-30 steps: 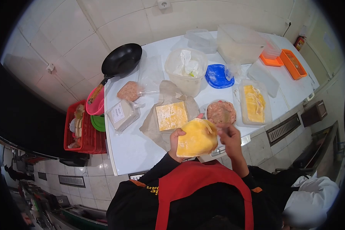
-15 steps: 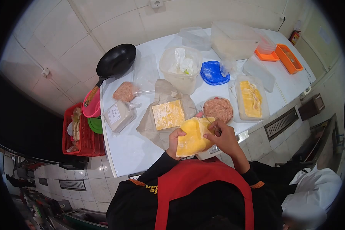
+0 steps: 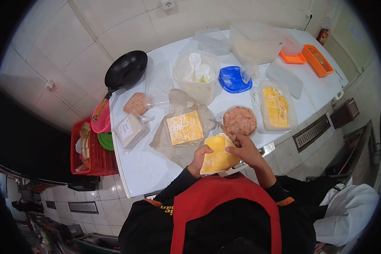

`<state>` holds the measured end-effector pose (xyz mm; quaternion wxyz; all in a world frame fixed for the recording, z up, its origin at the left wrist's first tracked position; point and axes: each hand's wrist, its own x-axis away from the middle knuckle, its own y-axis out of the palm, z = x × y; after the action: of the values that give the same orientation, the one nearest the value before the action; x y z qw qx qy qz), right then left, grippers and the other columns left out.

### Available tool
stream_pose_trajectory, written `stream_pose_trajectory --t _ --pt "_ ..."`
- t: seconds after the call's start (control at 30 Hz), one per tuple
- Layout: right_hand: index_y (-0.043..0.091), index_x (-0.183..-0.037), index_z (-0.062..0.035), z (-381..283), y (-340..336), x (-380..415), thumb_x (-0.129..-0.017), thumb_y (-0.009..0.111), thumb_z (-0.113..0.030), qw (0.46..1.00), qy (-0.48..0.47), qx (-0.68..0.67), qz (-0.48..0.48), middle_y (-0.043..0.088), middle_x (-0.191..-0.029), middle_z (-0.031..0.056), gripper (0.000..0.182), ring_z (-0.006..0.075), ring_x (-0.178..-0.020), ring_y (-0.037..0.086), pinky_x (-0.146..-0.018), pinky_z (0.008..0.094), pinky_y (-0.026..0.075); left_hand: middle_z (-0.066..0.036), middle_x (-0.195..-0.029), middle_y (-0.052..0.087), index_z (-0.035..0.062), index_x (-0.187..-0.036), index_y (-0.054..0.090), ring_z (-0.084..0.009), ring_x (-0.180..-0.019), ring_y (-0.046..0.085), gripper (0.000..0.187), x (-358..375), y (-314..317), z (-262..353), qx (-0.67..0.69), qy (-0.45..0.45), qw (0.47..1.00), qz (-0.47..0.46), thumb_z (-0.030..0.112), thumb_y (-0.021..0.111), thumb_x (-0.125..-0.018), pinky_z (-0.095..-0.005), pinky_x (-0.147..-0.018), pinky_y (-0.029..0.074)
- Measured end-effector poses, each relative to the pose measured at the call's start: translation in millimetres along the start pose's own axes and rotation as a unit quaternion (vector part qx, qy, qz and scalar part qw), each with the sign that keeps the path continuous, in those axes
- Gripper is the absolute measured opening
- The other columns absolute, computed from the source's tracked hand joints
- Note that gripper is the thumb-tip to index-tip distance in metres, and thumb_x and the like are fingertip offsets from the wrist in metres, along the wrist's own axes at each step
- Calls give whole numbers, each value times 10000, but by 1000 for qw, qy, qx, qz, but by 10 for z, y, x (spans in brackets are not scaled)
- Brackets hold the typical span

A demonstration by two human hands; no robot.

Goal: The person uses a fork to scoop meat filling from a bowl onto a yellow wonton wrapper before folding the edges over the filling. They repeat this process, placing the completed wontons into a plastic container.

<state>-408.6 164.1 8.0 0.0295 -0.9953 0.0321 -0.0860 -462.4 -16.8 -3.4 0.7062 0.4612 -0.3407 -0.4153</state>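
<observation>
My left hand (image 3: 199,160) grips a stack of thin yellow dough wrappers (image 3: 218,157), tilted up in front of the apron, its thumb on the front face. At the stack's upper right edge, my right hand (image 3: 246,150) is closed, thumb and fingers at a wrapper corner. A slim metal utensil (image 3: 218,124) sticks out from the right fingers toward the upper left; its handle end is hidden by them. Just beyond the hands sits a round bowl of minced meat (image 3: 240,121). Left of it, a floury block of yellow wrappers (image 3: 185,128) lies on brown paper (image 3: 163,142).
A clear box (image 3: 293,120) of yellow wrappers stands right of the meat. Behind are a flour tub (image 3: 194,91), a blue lid (image 3: 234,80) and clear containers (image 3: 254,42). A black wok (image 3: 126,70), bagged meat (image 3: 135,103) and a labelled bag (image 3: 131,131) are leftward.
The stack and both hands have shifted slightly right and down. The metal utensil now shows more clearly beyond the stack's top edge, and the right hand has turned a little.
</observation>
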Motion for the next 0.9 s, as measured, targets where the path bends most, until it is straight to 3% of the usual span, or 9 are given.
stream_pose_trajectory --t 0.03,0.23,0.33,0.47,0.57,0.6,0.67,0.9 --pt "567 -834 -5 135 -20 -25 -749 692 -154 1000 -26 -1 15 578 -758 43 213 89 -712 532 -598 239 418 -182 -1335 409 75 -1433 221 -336 -1190 458 773 7 -7 4 -4 -17 1000 7 208 433 -702 -417 -1025 360" --pt "604 -892 5 -20 -88 108 -755 698 -176 997 61 -41 36 584 -777 21 245 83 -746 525 -656 242 423 -196 -1361 385 84 -1450 187 -361 -1193 451 793 -110 24 -85 36 1 999 -31 209 435 -707 -436 -1019 361" --pt "605 -897 10 142 -251 120 -753 699 -176 996 65 -47 -23 586 -788 15 254 80 -761 518 -664 233 414 -201 -1365 379 84 -1454 178 -361 -1207 442 801 -163 55 -103 43 -6 998 -34 211 439 -707 -433 -1024 357" --pt "629 -857 -43 59 -691 67 -752 699 -168 998 12 47 47 600 -740 19 177 72 -694 530 -593 244 418 -218 -1340 409 57 -1451 165 -359 -1222 435 841 -118 -168 -90 92 -38 993 67 206 460 -678 -443 -1039 343" --pt "644 -835 -71 -69 -1393 -100 -707 725 -214 973 -6 188 136 630 -713 60 207 116 -638 571 -565 271 449 -235 -1346 404 37 -1448 153 -365 -1227 431 893 -149 85 -12 108 4 993 -41 204 493 -640 -447 -1043 337" --pt "645 -832 -69 74 -1669 -215 -690 732 -226 948 -17 256 189 638 -714 79 228 138 -631 587 -563 278 457 -242 -1344 401 31 -1447 150 -372 -1222 432 915 -133 87 1 99 13 995 -29 207 501 -621 -452 -1043 336" --pt "637 -828 -46 224 -2156 -332 -657 738 -231 941 11 251 227 642 -728 105 271 178 -667 611 -599 295 474 -257 -1341 397 19 -1445 143 -386 -1213 435 960 -110 89 47 80 33 996 -8 213 518 -582 -460 -1042 332" --pt "641 -829 -60 533 -2582 -550 -638 728 -241 894 99 374 227 656 -793 147 278 260 -771 639 -700 362 494 -241 -1367 375 24 -1449 143 -363 -1247 404 973 91 4 101 31 99 994 22 245 521 -580 -436 -1066 296"
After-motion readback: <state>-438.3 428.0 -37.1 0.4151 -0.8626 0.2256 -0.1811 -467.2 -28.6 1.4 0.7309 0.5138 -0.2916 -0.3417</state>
